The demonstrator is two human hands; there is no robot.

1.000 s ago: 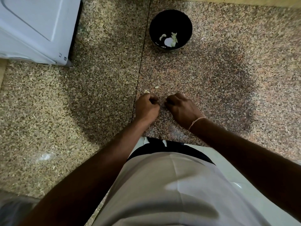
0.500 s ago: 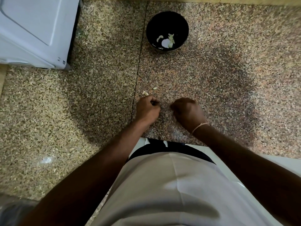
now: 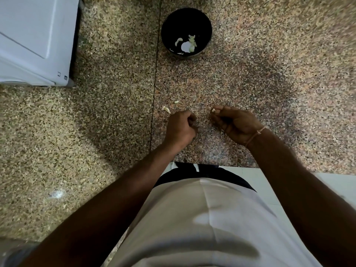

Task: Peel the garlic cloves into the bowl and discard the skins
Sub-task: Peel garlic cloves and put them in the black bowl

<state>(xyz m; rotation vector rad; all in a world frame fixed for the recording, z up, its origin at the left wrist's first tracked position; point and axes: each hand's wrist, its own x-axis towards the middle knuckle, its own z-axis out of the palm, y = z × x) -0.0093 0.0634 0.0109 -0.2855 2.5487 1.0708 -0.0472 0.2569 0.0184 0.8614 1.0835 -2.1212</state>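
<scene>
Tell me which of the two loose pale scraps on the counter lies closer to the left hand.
The larger scrap, just beyond the left hand near the counter seam. The smaller scrap lies farther off, toward the black bowl.

We see a speckled granite table [image 3: 107, 132] with a dark seam [image 3: 155, 89] running across it. A white appliance [image 3: 34, 39] sits left of that seam, at the far corner.

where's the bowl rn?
Head view: the black bowl sits at top centre on the counter, far beyond both hands, right of the white appliance.
</scene>
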